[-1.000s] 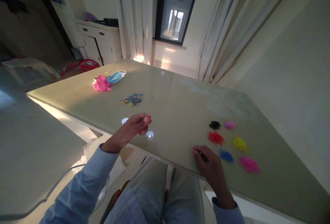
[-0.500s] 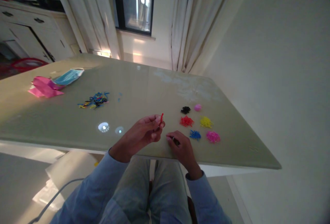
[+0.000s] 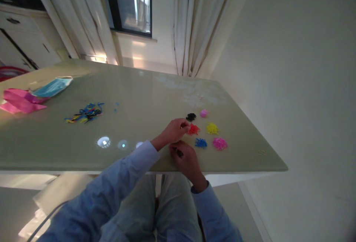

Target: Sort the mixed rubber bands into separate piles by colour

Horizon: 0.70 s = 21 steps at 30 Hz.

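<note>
My left hand [image 3: 175, 130] reaches over the table, its fingers pinched at the left edge of the red pile [image 3: 193, 129]. Whatever lies between those fingertips is too small to tell from the pile. Nearer the table's front edge, my right hand [image 3: 186, 159] is curled with thumb and fingers together, something dark and too small to name inside. Close by are a black pile [image 3: 191, 117], a blue pile [image 3: 201, 143], a yellow pile [image 3: 213, 128], a bright pink pile [image 3: 220, 143] and a light pink pile [image 3: 204, 113].
A mixed heap of coloured strips [image 3: 86, 113] lies left on the glossy table [image 3: 133, 93], with small blue bits [image 3: 116, 104] beside it. Farther left are a blue face mask [image 3: 52, 87] and a pink crumpled piece [image 3: 20, 101]. A wall stands to the right.
My left hand has moved right, from holding up a red strip to the red pile. My right hand stays low near the front edge. The view has shifted, so the scene sits farther left.
</note>
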Motion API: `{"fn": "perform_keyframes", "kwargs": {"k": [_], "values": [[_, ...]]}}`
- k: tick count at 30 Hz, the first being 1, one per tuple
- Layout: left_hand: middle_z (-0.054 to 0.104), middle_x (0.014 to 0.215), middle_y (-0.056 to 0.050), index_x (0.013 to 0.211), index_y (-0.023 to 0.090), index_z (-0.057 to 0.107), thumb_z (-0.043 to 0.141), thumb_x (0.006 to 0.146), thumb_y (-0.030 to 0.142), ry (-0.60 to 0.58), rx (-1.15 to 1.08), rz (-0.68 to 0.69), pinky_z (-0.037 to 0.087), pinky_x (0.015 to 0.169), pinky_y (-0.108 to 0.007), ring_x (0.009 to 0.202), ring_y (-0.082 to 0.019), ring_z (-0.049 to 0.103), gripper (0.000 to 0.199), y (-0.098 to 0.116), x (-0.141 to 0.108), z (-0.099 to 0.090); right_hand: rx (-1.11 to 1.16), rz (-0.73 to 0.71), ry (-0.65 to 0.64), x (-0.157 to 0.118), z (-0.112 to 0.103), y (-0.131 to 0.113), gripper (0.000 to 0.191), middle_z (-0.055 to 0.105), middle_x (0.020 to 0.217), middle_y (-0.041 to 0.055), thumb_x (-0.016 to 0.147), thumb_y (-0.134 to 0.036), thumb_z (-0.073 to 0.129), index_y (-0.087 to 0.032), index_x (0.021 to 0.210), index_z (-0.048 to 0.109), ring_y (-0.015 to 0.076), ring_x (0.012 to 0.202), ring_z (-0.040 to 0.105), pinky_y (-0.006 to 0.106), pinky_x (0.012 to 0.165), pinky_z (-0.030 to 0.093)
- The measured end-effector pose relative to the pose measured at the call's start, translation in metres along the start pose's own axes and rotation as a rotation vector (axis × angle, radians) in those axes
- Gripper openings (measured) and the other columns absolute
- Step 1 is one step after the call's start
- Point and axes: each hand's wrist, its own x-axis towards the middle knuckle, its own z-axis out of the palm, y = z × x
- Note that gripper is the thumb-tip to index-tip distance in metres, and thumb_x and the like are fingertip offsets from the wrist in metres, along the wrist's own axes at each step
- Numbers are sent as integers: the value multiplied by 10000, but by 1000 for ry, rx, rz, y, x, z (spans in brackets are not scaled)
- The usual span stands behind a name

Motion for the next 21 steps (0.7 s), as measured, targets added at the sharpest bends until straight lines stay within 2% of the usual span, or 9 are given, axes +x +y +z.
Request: {"fn": "perform_keyframes", "kwargs": {"k": [3,7,11,16,21], "values": [[704,788,-53,772,156,671,574,766,196,-19,168,69,463,707,-291,726,-158,595,106,-7,19,7,18,7,-1,0,0,0,194,724,837,58,849,-146,559,-201,887,741,174,728,646,280,694,491],[714,824,-76,831,141,686,567,776,202,-37,178,47,462,677,-285,722,-165,612,145,-11,31,10,66,28,-7,1,-2,-1,186,718,823,43,850,-144,569,-208,891,739,167,724,642,273,690,490],[688,748,-62,840,135,683,561,805,260,-9,220,4,420,611,-272,646,-152,579,179,-14,32,10,130,53,1,2,-6,-1,170,710,795,31,844,-152,578,-203,874,737,152,683,622,258,662,481],[655,662,-30,850,149,668,542,830,334,31,186,-45,401,582,-267,597,-145,562,225,-17,18,-3,183,74,-3,2,-8,1,155,709,799,28,848,-176,584,-205,866,735,143,655,599,254,641,472],[648,657,-17,886,155,662,569,823,394,107,113,-98,403,567,-259,582,-142,560,264,-19,-22,-35,208,59,-1,1,-10,1,143,687,780,26,868,-216,591,-194,869,732,142,657,580,250,620,449]]}}
